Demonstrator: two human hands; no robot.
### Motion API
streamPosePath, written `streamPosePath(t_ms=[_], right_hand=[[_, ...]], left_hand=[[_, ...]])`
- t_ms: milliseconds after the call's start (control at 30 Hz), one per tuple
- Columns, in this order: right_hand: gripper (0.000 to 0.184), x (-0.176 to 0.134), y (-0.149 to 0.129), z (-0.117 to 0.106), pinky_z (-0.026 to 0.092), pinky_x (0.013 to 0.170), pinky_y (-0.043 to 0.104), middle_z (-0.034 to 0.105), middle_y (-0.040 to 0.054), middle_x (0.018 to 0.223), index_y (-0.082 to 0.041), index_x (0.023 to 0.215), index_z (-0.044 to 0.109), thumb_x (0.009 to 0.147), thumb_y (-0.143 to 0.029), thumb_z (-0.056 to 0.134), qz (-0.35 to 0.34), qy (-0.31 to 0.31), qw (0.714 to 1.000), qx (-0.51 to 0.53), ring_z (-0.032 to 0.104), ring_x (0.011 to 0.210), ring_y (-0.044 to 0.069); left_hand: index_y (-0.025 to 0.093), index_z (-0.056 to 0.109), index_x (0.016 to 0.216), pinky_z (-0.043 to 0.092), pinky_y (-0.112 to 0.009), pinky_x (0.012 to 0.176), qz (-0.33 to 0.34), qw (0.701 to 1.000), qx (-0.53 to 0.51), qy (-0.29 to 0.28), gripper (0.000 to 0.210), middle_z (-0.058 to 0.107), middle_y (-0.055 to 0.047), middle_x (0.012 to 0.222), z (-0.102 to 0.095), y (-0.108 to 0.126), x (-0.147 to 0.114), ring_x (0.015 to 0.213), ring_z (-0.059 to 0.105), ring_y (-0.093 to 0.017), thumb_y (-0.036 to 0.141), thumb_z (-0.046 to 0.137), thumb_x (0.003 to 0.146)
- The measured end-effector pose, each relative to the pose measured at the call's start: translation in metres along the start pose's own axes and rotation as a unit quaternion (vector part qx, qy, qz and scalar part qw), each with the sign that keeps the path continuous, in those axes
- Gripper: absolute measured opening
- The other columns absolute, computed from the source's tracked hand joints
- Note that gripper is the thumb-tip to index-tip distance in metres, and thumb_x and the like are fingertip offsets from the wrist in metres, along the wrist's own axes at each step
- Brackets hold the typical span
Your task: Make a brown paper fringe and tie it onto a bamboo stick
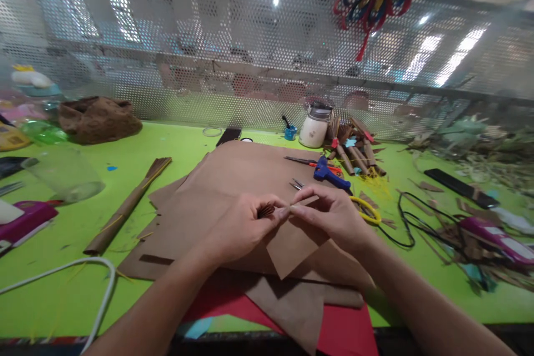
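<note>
Both hands meet over a stack of brown paper sheets [200, 217]. In my left hand [246, 225] is a bunch of narrow accordion pleats, its edges showing between thumb and curled fingers. My right hand [327, 211] pinches the same sheet of brown paper [294, 245] close to my left fingertips. The unpleated part of that sheet hangs down in a flat corner between the hands. Just beyond my right fingers lies a blue-handled tool [329, 172], beside orange-handled scissors [306, 161]. Yellow-handled scissors [367, 210] lie partly behind my right hand.
A rolled brown paper bundle [125, 208] tied with yellow string lies at left, near a clear plastic cup [69, 178]. Behind the stack stand a white jar [316, 125] and paper bundles [354, 150]. A black cable [403, 228] and paper scraps spread at right. Red paper [346, 328] pokes out in front.
</note>
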State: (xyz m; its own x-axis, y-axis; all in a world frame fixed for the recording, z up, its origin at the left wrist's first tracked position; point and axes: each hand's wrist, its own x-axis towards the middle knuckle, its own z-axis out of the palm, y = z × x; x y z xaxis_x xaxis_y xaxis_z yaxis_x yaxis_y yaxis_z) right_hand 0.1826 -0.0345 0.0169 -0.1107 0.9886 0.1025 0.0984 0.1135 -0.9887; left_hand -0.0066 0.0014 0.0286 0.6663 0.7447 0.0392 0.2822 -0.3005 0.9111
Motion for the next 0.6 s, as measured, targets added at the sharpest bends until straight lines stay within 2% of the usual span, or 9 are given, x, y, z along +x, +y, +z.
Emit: streamPosePath(t_ms=[133, 400, 600], right_hand=[[0.025, 0.0006, 0.0007, 0.0009, 0.04, 0.048, 0.02, 0.063, 0.0003, 0.061, -0.015, 0.07, 0.065, 0.067, -0.038, 0.074, -0.017, 0.026, 0.999, -0.011, 0.055, 0.053, 0.01], [0.025, 0.0005, 0.004, -0.0033, 0.039, 0.049, 0.02, 0.061, 0.0, 0.06, -0.015, 0.069, 0.065, 0.066, -0.037, 0.075, 0.007, 0.015, 1.0, 0.023, 0.052, 0.053, 0.01], [0.027, 0.0016, 0.0064, -0.0022, 0.037, 0.048, 0.02, 0.057, -0.0011, 0.059, -0.015, 0.069, 0.064, 0.067, -0.04, 0.074, -0.002, 0.022, 1.0, 0.008, 0.047, 0.051, 0.008]], left_hand=[[0.014, 0.066, 0.085, 0.037, -0.02, 0.06, 0.003, 1.0, 0.015, -0.015, 0.035, 0.06, 0.0, 0.073, -0.0009, 0.0013, -0.0003, 0.069, 0.051, -0.012, 0.043, 0.046, 0.086], [0.015, 0.064, 0.085, 0.037, -0.02, 0.059, 0.006, 0.998, 0.036, -0.046, 0.037, 0.06, 0.0, 0.075, 0.0, 0.0014, -0.0016, 0.068, 0.05, -0.012, 0.043, 0.04, 0.089], [0.016, 0.062, 0.081, 0.037, -0.021, 0.059, 0.014, 0.998, 0.056, -0.02, 0.037, 0.059, 0.0, 0.072, 0.003, 0.0014, -0.0001, 0.067, 0.051, -0.013, 0.043, 0.038, 0.089]])
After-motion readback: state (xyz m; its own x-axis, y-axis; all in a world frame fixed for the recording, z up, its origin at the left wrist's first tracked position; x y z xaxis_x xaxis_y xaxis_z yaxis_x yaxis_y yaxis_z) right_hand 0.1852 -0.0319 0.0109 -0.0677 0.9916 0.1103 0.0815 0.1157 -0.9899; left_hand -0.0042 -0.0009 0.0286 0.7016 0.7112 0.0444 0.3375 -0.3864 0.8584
